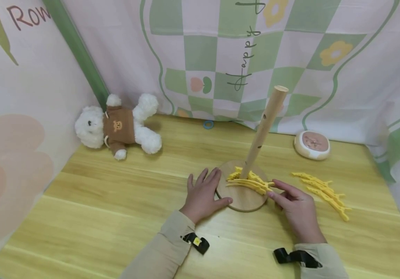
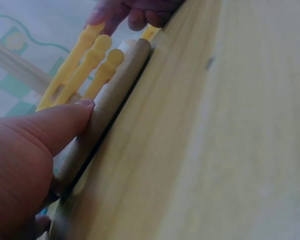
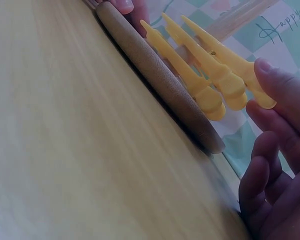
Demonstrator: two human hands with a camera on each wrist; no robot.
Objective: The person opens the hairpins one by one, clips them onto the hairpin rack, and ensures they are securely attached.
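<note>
So the right hand (image 1: 299, 211), right of center in the frame, has a curved yellow plastic piece (image 3: 235, 61) pinched by one end between thumb and fingers, right over a round wooden base (image 1: 244, 202). Left hand (image 1: 203, 197) isn't gripping anything, just fingers spread, resting on the base's left edge. More yellow pieces sit around the foot of the wooden post (image 1: 262, 133), plus some loose ones (image 1: 327, 198) on the surface (image 1: 98, 217), center right.
</note>
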